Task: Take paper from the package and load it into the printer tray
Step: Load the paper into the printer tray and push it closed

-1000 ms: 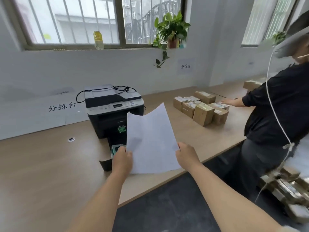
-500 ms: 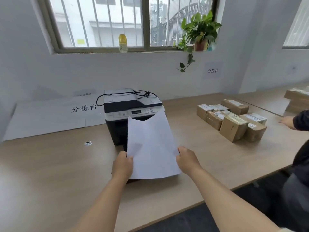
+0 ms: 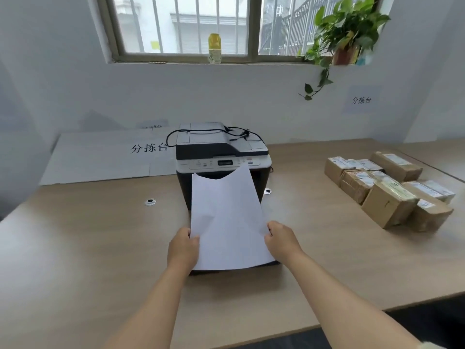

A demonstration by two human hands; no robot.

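White paper (image 3: 227, 222) is held in both hands, tilted up in front of a black and grey printer (image 3: 221, 152) on the wooden table. My left hand (image 3: 182, 250) grips its left edge and my right hand (image 3: 280, 239) grips its right edge. The sheet's far edge sags in the middle and reaches the printer's control panel. The pulled-out printer tray (image 3: 273, 265) lies under the paper; only a dark strip of its front edge shows. No paper package is in view.
Several brown cardboard boxes (image 3: 387, 192) sit on the table (image 3: 75, 248) at the right. A large white sign (image 3: 105, 157) leans at the back left. Two small round grommets (image 3: 150, 202) lie in the tabletop. A plant (image 3: 344, 34) and a bottle (image 3: 214, 47) stand on the windowsill.
The view has turned left and drawn closer, so the printer is centred and the other person is out of sight. The paper has moved from the printer's right side to directly over its tray.
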